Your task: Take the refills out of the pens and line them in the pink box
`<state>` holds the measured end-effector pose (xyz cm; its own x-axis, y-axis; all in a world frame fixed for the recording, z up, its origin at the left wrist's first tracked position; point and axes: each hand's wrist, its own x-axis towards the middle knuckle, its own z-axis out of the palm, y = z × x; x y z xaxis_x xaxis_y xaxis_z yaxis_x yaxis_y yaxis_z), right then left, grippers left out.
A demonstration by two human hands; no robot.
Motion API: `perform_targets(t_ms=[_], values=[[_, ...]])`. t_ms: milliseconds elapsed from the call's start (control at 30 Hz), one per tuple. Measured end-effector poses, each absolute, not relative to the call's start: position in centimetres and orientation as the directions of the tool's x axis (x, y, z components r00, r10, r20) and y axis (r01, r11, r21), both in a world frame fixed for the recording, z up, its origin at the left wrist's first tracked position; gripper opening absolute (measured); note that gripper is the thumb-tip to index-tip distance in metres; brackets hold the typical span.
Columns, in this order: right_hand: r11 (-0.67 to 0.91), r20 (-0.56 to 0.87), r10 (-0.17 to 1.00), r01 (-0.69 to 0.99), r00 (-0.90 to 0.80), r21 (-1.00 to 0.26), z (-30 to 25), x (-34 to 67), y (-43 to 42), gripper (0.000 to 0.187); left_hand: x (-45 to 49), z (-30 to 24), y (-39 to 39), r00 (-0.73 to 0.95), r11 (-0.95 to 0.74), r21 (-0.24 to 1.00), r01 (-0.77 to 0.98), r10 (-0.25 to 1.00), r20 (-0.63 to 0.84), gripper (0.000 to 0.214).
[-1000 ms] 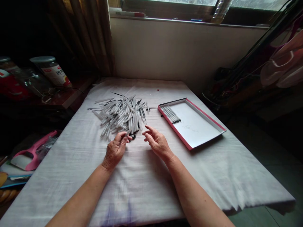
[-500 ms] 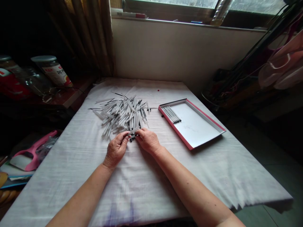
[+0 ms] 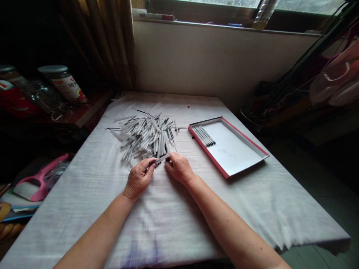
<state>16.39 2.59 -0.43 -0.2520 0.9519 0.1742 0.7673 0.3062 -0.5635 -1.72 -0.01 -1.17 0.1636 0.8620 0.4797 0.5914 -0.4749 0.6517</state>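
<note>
My left hand (image 3: pixel 140 175) is closed, pinching one end of a whitish translucent pen barrel (image 3: pixel 162 158) between thumb and fingers. The barrel points up and right toward my right hand (image 3: pixel 180 168), whose thumb and fingertips close around a small black pen part (image 3: pixel 168 160). Its exact shape is mostly hidden. Just beyond both hands lies a loose pile of pen pieces (image 3: pixel 148 134), white barrels mixed with thin dark refills. To the right, a shallow red-edged box lid (image 3: pixel 238 149) holds a row of several black-tipped pens (image 3: pixel 204 135) along its left side.
The table wears a pale cloth (image 3: pixel 246 209). At the left stand a lidded jar (image 3: pixel 67 86) on a wooden cabinet and a pink-handled item (image 3: pixel 42 179) lower down. A wall with a window sill (image 3: pixel 213 24) bounds the far side. Hanging bags (image 3: pixel 331 82) are at right.
My right hand has moved slightly right, away from my left hand. The pen barrel between them now shows more of its length. The box lid and its row of pens are unchanged.
</note>
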Motion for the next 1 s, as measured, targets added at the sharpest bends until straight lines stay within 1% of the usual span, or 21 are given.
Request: perform_targets(t_ms=[33,67,100,133,200,267,400,533,667,767,900,1000], values=[[0.27,0.19,0.963,0.683,-0.192,-0.679,-0.6,16.9,2.4,0.016,-1.7,-1.1,-0.1,0.17,-0.477,0.649,0.594,0.862,0.478,0.023],[0.221,0.186,0.975,0.564,-0.12,-0.796,-0.7,17.6,2.1,0.015,-1.6,-1.1,-0.1,0.184,-0.484,0.642,0.595,0.859,0.477,0.023],[0.163,0.16,0.986,0.419,-0.044,-0.893,-0.8,18.3,1.8,0.016,-1.6,-1.1,-0.1,0.204,-0.497,0.632,0.595,0.854,0.479,0.023],[0.102,0.112,0.993,0.269,0.022,-0.958,-0.8,19.0,1.4,0.019,-1.5,-1.1,-0.2,0.226,-0.512,0.621,0.594,0.846,0.482,0.022],[0.008,0.012,0.995,0.043,0.1,-0.999,-0.5,20.4,0.6,0.026,-1.4,-1.1,-0.3,0.273,-0.547,0.597,0.586,0.828,0.49,0.023],[-0.037,-0.043,0.992,-0.054,0.119,-0.998,-0.1,21.4,-0.2,0.027,-1.3,-1.1,-0.4,0.309,-0.571,0.583,0.578,0.814,0.492,0.023],[-0.046,-0.051,0.995,-0.066,0.083,-0.997,0.3,21.7,-1.0,0.027,-1.2,-1.1,-0.6,0.352,-0.586,0.555,0.59,0.806,0.476,0.025],[-0.006,-0.009,0.998,-0.046,0.065,-0.999,0.1,21.0,-0.9,0.021,-1.1,-0.9,-0.8,0.371,-0.587,0.533,0.61,0.806,0.462,0.026],[0.034,0.034,0.998,-0.012,0.047,-0.999,-0.2,20.7,-0.9,0.019,-1.0,-0.8,-0.8,0.377,-0.589,0.523,0.616,0.804,0.46,0.026],[0.094,0.095,0.995,0.041,0.022,-0.995,-0.5,20.8,-1.0,0.018,-1.0,-0.8,-0.7,0.382,-0.589,0.52,0.619,0.804,0.456,0.026],[0.196,0.2,0.98,0.154,0.008,-0.968,-0.9,21.0,-1.2,0.019,-1.0,-0.9,-0.7,0.389,-0.59,0.522,0.616,0.804,0.45,0.026],[0.225,0.228,0.974,0.228,-0.016,-0.947,-0.9,21.2,-1.3,0.019,-1.1,-0.9,-0.8,0.393,-0.601,0.516,0.61,0.795,0.463,0.026]])
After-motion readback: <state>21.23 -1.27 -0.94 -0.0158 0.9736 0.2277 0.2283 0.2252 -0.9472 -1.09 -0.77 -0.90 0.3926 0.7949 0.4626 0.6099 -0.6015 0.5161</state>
